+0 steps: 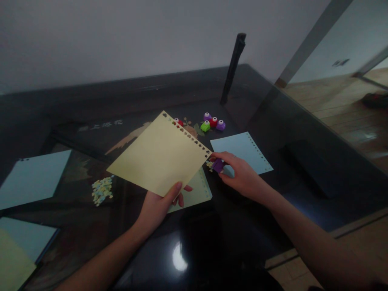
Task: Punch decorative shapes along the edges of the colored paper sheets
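My left hand (pixel 160 204) pinches the bottom corner of a yellow paper sheet (pixel 157 155), held tilted above the table. A row of small heart, star and other shaped holes runs along its upper right edge. Near the sheet's right corner, my right hand (pixel 241 173) has its thumb and fingers closed on a purple punch (pixel 218 165). Small paper bits (pixel 209 164) lie beside the punch. Beneath the yellow sheet are more punched papers (pixel 197 192), partly hidden. A light blue sheet (pixel 242 149) with holes along its right edge lies behind my right hand.
Several colourful punches (pixel 213 122) stand at the back of the dark glossy table (pixel 121 95). A black stick-like object (pixel 233 68) rises behind them. Paper cutouts (pixel 102 190) are heaped on the left, near blue sheets (pixel 36 178) and a yellow sheet (pixel 15 260). A dark flat object (pixel 311 167) lies right.
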